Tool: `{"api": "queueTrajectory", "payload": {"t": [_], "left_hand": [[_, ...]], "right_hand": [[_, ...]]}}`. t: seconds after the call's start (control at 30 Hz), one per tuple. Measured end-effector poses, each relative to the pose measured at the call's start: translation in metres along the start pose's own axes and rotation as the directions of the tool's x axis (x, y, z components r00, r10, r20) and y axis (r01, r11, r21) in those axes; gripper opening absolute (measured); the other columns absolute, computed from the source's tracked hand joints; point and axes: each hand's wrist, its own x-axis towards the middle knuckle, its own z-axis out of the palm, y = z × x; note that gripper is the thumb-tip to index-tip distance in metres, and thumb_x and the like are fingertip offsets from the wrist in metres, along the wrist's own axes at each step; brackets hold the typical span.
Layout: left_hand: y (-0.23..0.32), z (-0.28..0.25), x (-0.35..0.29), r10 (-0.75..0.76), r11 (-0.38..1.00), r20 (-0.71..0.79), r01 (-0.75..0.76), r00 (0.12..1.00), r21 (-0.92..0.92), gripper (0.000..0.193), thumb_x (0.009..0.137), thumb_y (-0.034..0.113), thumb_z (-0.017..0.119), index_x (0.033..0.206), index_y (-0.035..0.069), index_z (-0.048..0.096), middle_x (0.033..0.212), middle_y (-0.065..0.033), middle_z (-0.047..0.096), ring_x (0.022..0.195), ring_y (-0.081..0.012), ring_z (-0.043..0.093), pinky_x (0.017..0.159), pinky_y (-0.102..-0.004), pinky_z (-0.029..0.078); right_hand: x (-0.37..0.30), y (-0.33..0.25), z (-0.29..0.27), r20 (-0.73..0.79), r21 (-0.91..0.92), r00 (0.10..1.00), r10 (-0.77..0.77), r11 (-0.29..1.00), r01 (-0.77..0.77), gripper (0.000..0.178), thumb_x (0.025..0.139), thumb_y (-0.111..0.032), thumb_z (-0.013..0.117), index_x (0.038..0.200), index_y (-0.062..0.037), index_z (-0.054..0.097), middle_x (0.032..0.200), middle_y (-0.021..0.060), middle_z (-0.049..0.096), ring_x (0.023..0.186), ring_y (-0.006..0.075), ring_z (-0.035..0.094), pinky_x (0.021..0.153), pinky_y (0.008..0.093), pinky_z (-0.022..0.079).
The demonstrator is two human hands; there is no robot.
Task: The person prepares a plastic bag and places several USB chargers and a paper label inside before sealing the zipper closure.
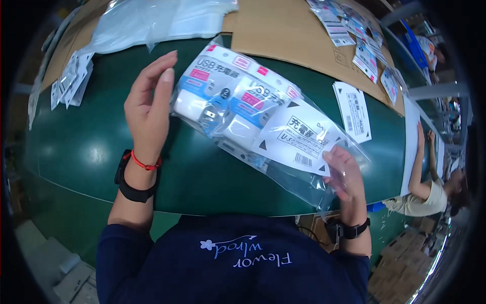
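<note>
A clear plastic bag (298, 177) lies slanted across the green table in front of me. Inside it are white USB chargers (240, 129) in blue, pink and white retail packs, side by side. A white printed label card (291, 133) with black triangles and a barcode lies over the bag's right part. My right hand (347, 169) pinches the card's lower right corner at the bag's loose end, with clear film around the fingers. My left hand (150, 99) is raised beside the bag's left end, fingers stretched out and holding nothing.
A stack of similar white cards (352, 111) lies at the right. Clear bags (162, 20) are piled at the far left on cardboard (283, 38). Several retail packs (349, 25) lie far right; more white pieces (73, 81) lie at the left. Another person (420, 195) is at the right.
</note>
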Motion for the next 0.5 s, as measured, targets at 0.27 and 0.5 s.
{"api": "queueTrajectory", "payload": {"t": [0.27,0.5], "left_hand": [[0.001,-0.009,-0.005,-0.031,0.999,0.049,0.030,0.998,0.026,0.021,0.091,0.012,0.059,0.109,0.002,0.064,0.119,-0.0119,0.062,0.105,-0.0162,0.058,0.090,-0.0273,0.044],[0.000,-0.013,-0.008,0.004,0.998,0.074,-0.009,0.997,0.059,0.021,0.090,0.013,0.060,0.109,0.003,0.064,0.118,-0.0120,0.062,0.105,-0.0173,0.058,0.092,-0.0285,0.043]], "right_hand": [[-0.015,0.009,0.001,0.071,-0.056,0.997,0.008,0.998,-0.004,0.020,0.086,-0.009,0.062,0.100,0.0055,0.059,0.073,0.0080,0.064,0.047,0.0090,0.055,0.040,0.0220,0.045],[-0.008,0.010,0.006,0.013,0.012,1.000,-0.015,1.000,0.015,0.026,0.086,-0.010,0.062,0.106,0.0063,0.056,0.070,0.0067,0.062,0.047,0.0104,0.056,0.041,0.0218,0.046]]}}
